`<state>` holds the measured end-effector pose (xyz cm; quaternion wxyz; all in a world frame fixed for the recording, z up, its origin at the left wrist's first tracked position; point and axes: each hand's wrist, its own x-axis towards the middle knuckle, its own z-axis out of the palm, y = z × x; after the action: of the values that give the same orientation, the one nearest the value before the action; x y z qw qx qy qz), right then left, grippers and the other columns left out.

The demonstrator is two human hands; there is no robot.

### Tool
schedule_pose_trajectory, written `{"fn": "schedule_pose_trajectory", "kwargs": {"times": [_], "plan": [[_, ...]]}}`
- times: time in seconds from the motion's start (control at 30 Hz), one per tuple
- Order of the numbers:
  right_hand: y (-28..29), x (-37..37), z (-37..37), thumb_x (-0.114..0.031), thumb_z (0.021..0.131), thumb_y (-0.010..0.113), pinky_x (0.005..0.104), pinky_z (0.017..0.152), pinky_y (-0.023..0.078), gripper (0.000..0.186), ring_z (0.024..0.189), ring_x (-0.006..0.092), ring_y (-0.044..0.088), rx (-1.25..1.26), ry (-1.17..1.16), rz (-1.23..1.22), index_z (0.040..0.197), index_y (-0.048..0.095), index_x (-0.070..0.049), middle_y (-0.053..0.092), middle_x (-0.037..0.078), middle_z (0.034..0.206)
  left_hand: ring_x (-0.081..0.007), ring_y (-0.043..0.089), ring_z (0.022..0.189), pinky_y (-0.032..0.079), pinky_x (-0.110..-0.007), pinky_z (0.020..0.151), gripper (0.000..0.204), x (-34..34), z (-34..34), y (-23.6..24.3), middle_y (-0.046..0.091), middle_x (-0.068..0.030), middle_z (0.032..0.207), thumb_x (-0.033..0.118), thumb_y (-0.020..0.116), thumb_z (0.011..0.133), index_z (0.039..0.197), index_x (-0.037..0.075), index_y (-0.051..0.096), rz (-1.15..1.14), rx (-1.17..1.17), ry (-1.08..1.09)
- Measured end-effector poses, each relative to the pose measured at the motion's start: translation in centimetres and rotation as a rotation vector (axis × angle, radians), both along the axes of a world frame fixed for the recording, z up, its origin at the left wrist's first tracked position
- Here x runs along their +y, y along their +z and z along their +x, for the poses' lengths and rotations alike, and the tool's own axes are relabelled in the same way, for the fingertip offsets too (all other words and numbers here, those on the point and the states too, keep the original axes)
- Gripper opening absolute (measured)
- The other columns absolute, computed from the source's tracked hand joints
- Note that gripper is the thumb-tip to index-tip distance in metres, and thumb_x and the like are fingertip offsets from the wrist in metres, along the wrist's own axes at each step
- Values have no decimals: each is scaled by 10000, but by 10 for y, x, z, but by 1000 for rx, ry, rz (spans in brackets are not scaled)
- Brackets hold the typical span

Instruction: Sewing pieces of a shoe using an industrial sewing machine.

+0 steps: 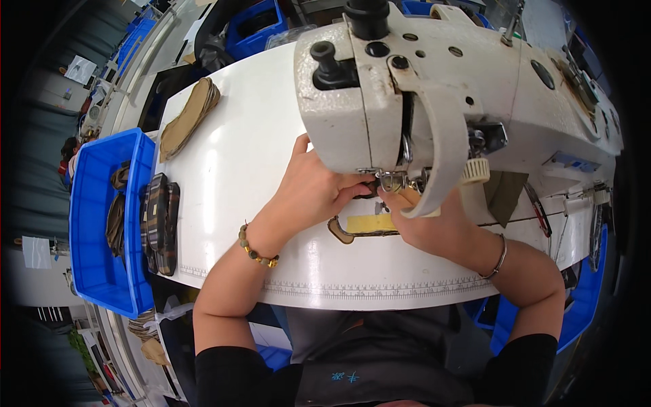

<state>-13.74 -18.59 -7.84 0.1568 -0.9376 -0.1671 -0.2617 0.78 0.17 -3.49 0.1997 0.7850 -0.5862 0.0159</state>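
A white sewing machine stands over the table, its presser foot low between my hands. The fingertips of my left hand are closed on a small dark fabric piece just left of the foot. From the right, my right hand reaches in with its fingers bent at the same piece, partly hidden by the machine's curved white guard. Under and beside my right hand lies a yellow strip with a dark edge. A small tan, dark-rimmed piece sits at its left end.
A stack of tan curved pieces lies at the table's far left. Folded plaid fabric pieces rest by a blue bin holding dark pieces. Right of the machine's foot are an olive fabric piece and a red-and-black tool. A printed ruler follows the front edge.
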Motion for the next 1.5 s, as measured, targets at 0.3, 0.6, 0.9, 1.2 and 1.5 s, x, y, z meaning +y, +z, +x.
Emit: {"fn": "schedule_pose_trajectory", "kwargs": {"times": [0.3, 0.6, 0.9, 1.2, 1.5], "plan": [[-4, 0, -2, -53, 778, 671, 379, 413, 402, 288, 437, 227, 533, -46, 29, -99, 1063, 694, -15, 500, 40, 536, -255, 623, 988, 391, -437, 944, 195, 0, -1, -4, 734, 11, 945, 248, 811, 743, 931, 196, 812, -48, 29, 16], [-6, -4, 1, -96, 791, 690, 381, 448, 428, 251, 487, 219, 561, 19, 6, -44, 1035, 727, -56, 523, 37, 573, -235, 625, 986, 410, -402, 913, 247, -7, -8, 0, 731, 20, 931, 199, 838, 712, 956, 184, 806, -113, -12, 128], [-12, -3, 1, -133, 705, 686, 396, 480, 481, 75, 530, 245, 594, 12, 49, 14, 750, 675, -73, 548, 76, 635, -290, 627, 932, 448, -433, 880, 279, -13, -7, -1, 715, -35, 907, 139, 864, 655, 921, 151, 781, -202, 83, 144], [-14, -2, 2, -136, 656, 682, 386, 468, 463, 79, 543, 245, 597, 24, 46, 19, 634, 620, -91, 542, 80, 645, -318, 626, 912, 473, -443, 832, 290, -14, -8, 1, 707, -64, 937, 148, 851, 656, 935, 132, 772, -206, 46, 174], [-13, -3, 2, -162, 657, 691, 392, 470, 464, 110, 551, 244, 595, 39, 57, 20, 606, 619, -97, 534, 83, 633, -309, 632, 870, 471, -443, 819, 244, -13, -11, 3, 701, -63, 908, 177, 819, 694, 930, 140, 768, -155, 55, 198]]}}
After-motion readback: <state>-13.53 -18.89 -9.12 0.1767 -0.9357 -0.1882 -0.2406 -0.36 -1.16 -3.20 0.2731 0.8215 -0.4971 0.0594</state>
